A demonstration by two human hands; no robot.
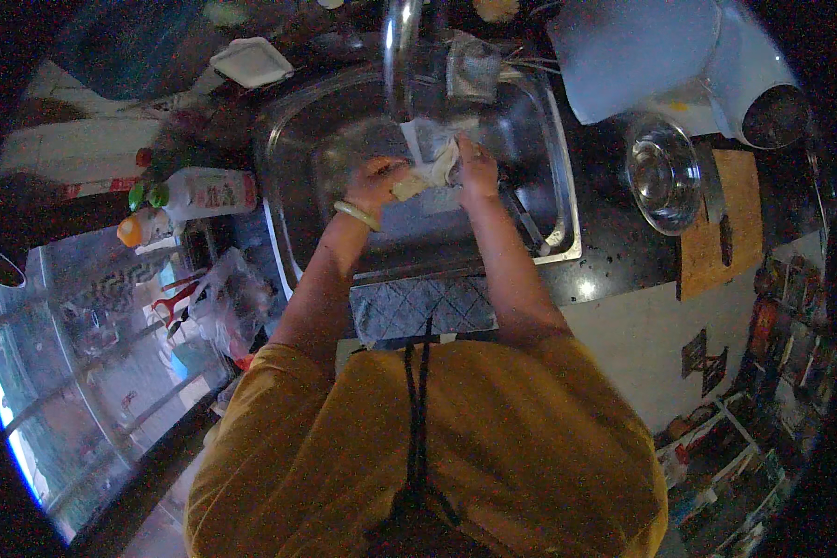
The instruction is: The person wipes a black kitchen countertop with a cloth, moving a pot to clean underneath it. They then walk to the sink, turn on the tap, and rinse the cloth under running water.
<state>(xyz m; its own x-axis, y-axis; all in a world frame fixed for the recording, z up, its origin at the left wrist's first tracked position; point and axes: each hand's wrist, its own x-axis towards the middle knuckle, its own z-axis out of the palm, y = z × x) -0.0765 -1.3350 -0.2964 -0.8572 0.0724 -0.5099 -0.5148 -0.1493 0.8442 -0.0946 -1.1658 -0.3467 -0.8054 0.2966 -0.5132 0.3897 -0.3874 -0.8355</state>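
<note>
My left hand (378, 183), with a pale bangle on its wrist, is over a stainless steel sink (390, 244). My right hand (478, 171) is level with it on the other side. Between them they grip a pale, crumpled item (429, 174), perhaps a wet cloth; blur and dim light leave its kind unclear. The curved metal faucet (397, 70) comes down just beyond my hands. A whitish, partly see-through patch beneath the spout could be water or plastic. Along the sink's right inner wall leans a long-handled tool (530, 227), its head hidden by my forearm.
To the right, a clear glass bowl (662, 174) and a knife (717, 202) lie on a wooden cutting board (732, 230). Plastic bottles (209, 192) and a plastic bag (234, 300) are at the left. A grey cloth (422, 307) drapes over the front edge. Behind sits a white tray (251, 63).
</note>
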